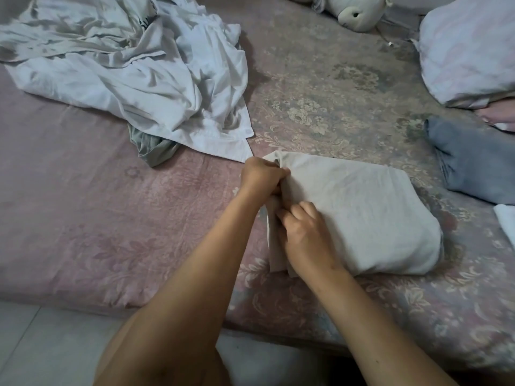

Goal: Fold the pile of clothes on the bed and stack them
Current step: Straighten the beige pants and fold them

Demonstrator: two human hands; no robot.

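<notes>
A folded off-white garment (362, 213) lies as a thick rectangle on the bed near its front edge. My left hand (262, 175) grips the garment's far left corner with curled fingers. My right hand (303, 232) pinches its near left edge, fingers tucked into the fold. A rumpled pile of white and pale grey clothes (133, 71) lies at the back left, with a grey-green piece (153, 149) poking out beneath it. A folded blue garment (473, 160) sits at the right, and a white folded piece (505, 221) shows at the right edge.
The bed carries a pink floral cover (83, 218). A pillow (471, 48) lies at the back right and a plush toy (359, 12) at the back. Pale floor tiles (41, 352) run along the bed's front edge.
</notes>
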